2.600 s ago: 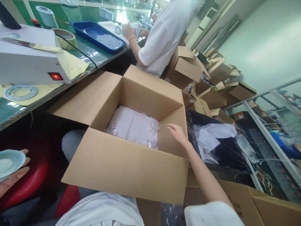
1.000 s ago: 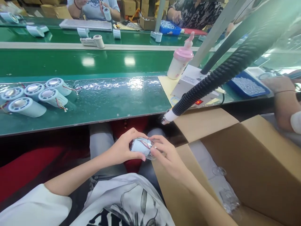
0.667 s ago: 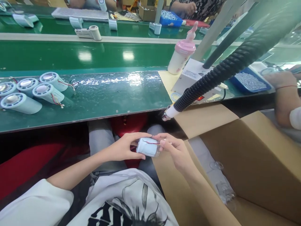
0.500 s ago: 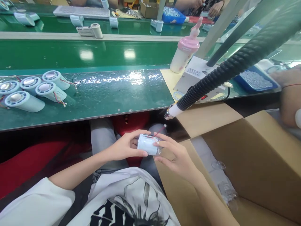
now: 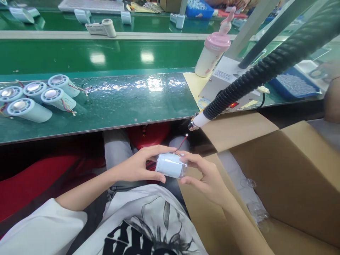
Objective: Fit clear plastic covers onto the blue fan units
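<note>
Over my lap, below the bench edge, I hold a small pale-blue cylinder [image 5: 171,165] with thin red wires coming off its top. My left hand [image 5: 138,165] grips its left end with thumb and fingers. My right hand [image 5: 205,177] holds its right end, where a clear cap shows. Several similar pale-blue cylinders [image 5: 37,100] with round grilled ends and red wires lie in a group on the green bench at the left.
An open cardboard box [image 5: 294,170] with clear plastic parts inside stands at my right. A black ribbed hose [image 5: 255,79] hangs over a white machine [image 5: 228,79] with a red light. A pink-lidded bottle [image 5: 214,53] stands behind. Another person's arm [image 5: 330,102] is at far right.
I turned from the box to the bench and both hands closed on the cylinder. In the last second they turned it a little and its red wires swung upward.
</note>
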Tool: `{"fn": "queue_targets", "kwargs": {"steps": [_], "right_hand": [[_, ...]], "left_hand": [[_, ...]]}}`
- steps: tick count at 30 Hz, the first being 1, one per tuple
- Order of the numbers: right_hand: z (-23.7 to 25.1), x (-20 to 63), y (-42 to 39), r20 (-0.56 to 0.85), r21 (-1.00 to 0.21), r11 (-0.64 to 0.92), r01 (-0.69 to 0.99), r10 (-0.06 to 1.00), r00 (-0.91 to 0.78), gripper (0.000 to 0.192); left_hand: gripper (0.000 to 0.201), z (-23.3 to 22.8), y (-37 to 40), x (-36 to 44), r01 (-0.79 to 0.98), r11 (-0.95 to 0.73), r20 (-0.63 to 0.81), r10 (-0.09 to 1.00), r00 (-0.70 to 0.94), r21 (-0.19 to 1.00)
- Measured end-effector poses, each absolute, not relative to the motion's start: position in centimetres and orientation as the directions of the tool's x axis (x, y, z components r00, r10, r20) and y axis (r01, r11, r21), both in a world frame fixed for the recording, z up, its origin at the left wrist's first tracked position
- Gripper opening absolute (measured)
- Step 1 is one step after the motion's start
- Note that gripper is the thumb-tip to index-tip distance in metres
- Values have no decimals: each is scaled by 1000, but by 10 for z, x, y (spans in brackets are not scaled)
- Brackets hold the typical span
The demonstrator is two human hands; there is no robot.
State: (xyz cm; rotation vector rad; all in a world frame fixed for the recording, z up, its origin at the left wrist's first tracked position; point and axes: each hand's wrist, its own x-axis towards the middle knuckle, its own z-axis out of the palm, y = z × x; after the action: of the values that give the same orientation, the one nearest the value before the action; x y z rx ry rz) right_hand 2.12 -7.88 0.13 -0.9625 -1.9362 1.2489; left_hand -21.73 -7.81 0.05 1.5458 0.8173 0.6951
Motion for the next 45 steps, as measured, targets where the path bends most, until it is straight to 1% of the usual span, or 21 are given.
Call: {"fn": "queue_targets", "kwargs": {"steps": [6, 9, 18, 21, 26, 31, 38, 45], "right_hand": [[2, 20, -78, 35, -979, 134, 154, 854, -519, 35], [2, 20, -79, -4, -992, 62, 110, 853, -522, 34], [3, 19, -82, -70, -997, -50, 51, 851, -520, 33], [2, 18, -82, -116, -993, -116, 33, 848, -518, 34], [0, 16, -82, -172, -973, -226, -39, 829, -531, 34], [1, 13, -82, -195, -951, -292, -101, 821, -536, 32], [4, 8, -81, -264, -930, -357, -90, 816, -514, 31], [-1, 6, -81, -350, -900, -430, -63, 803, -482, 37]], "left_hand": [[77, 0, -79, -217, 88, -193, 104, 799, 592, 977], [78, 0, -79, -218, 93, -232, 132, 791, 597, 968], [80, 1, -80, -219, 108, -246, 134, 790, 598, 963], [80, 1, -80, -219, 113, -254, 138, 788, 601, 961], [79, 0, -80, -220, 126, -256, 132, 789, 600, 958], [79, 0, -82, -221, 144, -237, 105, 792, 601, 961], [81, -2, -82, -223, 130, -259, 132, 790, 599, 957], [81, -4, -83, -223, 106, -235, 126, 790, 600, 966]]}}
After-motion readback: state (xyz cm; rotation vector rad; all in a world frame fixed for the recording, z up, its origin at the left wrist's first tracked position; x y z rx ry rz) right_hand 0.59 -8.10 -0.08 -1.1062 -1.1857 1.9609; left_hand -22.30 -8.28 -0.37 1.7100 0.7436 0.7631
